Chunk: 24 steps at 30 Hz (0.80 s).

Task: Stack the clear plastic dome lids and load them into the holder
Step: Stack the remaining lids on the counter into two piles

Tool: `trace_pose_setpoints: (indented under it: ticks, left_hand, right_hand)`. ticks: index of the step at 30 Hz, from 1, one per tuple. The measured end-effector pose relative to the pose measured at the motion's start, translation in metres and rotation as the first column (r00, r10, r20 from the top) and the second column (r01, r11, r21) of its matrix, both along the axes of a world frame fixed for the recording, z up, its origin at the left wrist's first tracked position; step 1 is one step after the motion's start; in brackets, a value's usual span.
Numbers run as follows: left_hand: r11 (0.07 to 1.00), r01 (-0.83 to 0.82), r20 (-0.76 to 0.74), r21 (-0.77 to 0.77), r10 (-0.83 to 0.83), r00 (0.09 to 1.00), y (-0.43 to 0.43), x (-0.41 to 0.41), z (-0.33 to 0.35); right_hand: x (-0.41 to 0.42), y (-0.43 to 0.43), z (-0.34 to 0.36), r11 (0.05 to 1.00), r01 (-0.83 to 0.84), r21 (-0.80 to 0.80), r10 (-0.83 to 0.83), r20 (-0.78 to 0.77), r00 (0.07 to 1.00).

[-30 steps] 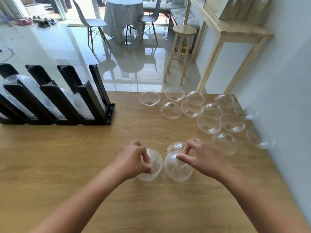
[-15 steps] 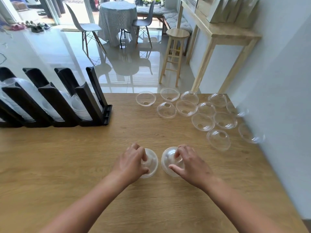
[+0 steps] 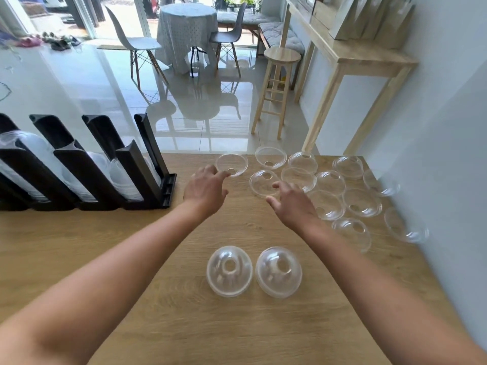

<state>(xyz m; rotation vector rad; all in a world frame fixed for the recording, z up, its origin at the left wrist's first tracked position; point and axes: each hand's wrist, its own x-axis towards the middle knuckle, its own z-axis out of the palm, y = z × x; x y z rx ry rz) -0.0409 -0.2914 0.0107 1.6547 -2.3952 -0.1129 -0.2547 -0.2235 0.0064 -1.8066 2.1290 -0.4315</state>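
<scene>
our left hand (image 3: 205,191) empty, fingers loosely spread at the rim of an upturned lid (image 3: 232,164) right of the black holder (image 3: 87,167), our right hand (image 3: 290,204) likewise slack and empty farther right, over the loose lids (image 3: 362,202), two dome-up lids (image 3: 229,271) nearer us than the holder

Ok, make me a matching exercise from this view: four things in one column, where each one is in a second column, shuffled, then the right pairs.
1 left hand
2 right hand
3 black holder
4 near pair of lids

A dome up, side by side, nearest the person
B left side of the table, lids in its slots
C fingers spread, at the near edge of the loose lids
D fingers at the rim of the leftmost loose lid

Pairs: 1-D, 2-C, 3-B, 4-A
</scene>
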Motion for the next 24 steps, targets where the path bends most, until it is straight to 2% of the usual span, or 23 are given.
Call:
trace_pose_setpoints:
  ticks: [5,9,13,17,21,24]
  left_hand:
    - [1.0,0.0,0.108,0.001,0.0,0.994,-0.054,-0.012,-0.022]
    - [0.998,0.056,0.182,-0.029,-0.05,0.982,-0.073,-0.018,-0.038]
    - [0.994,0.085,0.148,-0.066,-0.075,0.986,-0.08,-0.018,-0.047]
    - [0.994,0.088,0.074,-0.067,-0.083,0.994,-0.077,-0.012,-0.05]
    - [0.995,0.075,-0.053,-0.066,-0.078,0.996,-0.063,-0.002,-0.044]
    - [0.998,-0.018,-0.265,0.065,0.035,0.964,-0.043,0.008,-0.029]
  right_hand:
    - [0.014,-0.048,-0.015,0.992,0.042,0.121,-0.024,-0.146,0.989]
    - [0.023,-0.065,-0.026,0.996,0.035,0.077,-0.008,-0.325,0.946]
    - [0.026,-0.073,-0.03,0.999,0.028,0.023,-0.017,-0.383,0.924]
    - [0.027,-0.072,-0.032,0.999,0.012,0.048,0.009,-0.41,0.912]
    - [0.026,-0.057,-0.034,0.999,-0.007,0.049,0.021,-0.309,0.951]
    - [0.023,-0.04,-0.027,1.0,-0.006,0.021,0.009,-0.136,0.991]
